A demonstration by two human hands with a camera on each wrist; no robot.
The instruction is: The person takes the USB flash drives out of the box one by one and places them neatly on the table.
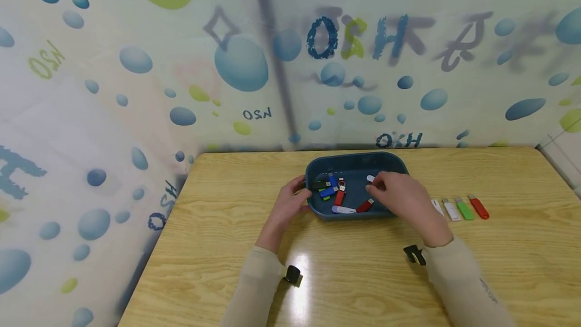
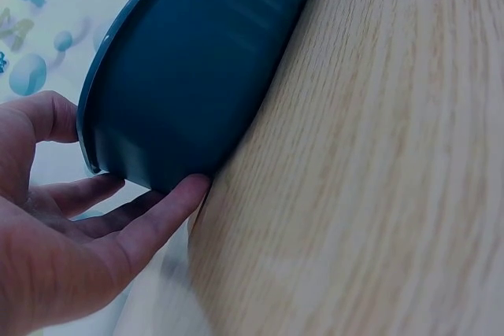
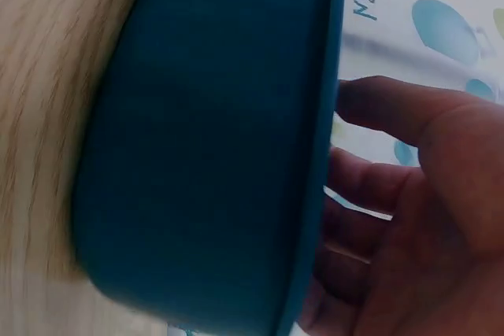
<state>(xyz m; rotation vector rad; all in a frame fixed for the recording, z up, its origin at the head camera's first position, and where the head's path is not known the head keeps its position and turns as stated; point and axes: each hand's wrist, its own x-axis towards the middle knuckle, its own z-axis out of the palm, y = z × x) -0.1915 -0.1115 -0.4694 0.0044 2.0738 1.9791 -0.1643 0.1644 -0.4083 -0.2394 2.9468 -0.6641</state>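
A dark blue plastic bin (image 1: 349, 216) stands on the table with several USB flash drives inside. My left hand (image 1: 290, 197) holds its left end, thumb at the rim and fingers against the outer wall; the left wrist view shows the same wall (image 2: 173, 76) close up. Over the right part of the bin, my right hand (image 1: 399, 193) pinches a white USB flash drive (image 1: 370, 178) between thumb and fingertips. In the right wrist view the bin's wall hides the fingertips of the right hand (image 3: 425, 194). Red (image 1: 339, 197), blue (image 1: 333, 181) and white-purple (image 1: 344, 210) drives lie in the bin.
Right of the bin, a row of drives lies on the wooden table (image 1: 218, 226): white (image 1: 451, 210), green (image 1: 464, 209) and red (image 1: 478, 207), plus another white one partly behind my right wrist. A patterned curtain (image 1: 290, 64) hangs behind the table's far edge.
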